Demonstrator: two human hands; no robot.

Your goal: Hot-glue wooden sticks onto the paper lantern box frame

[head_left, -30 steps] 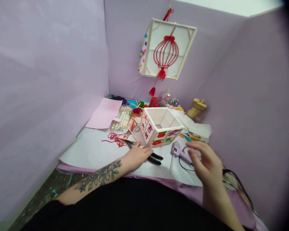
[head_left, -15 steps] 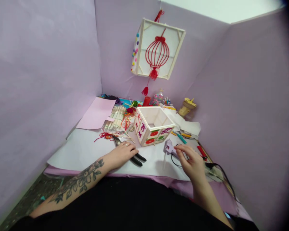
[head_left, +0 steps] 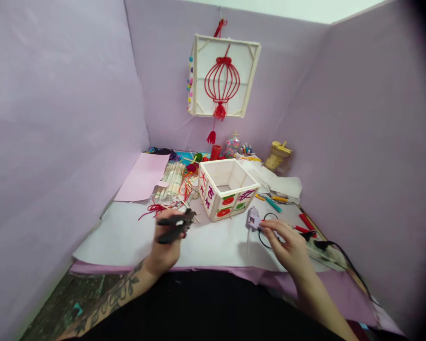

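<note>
My left hand holds black-handled pliers raised above the white paper, their jaws pointing right. My right hand is closed at the lilac glue gun, thumb and fingertips pinching near its rear; its nozzle points down to the paper. Between and beyond the hands stands an open-topped white box with a stick frame, purple and red characters and red and green round motifs. Higher up hangs a framed white lantern with a red lantern design and tassel.
Bundled sticks, red string and pink paper lie at the left. Behind the box are a jar of pompoms and a red roll. A yellow cup and power strip are at the right.
My left hand, earlier resting over the pliers on the paper, has lifted and turned with them in its grip. My right hand stays at the glue gun. The whole view has shifted slightly.
</note>
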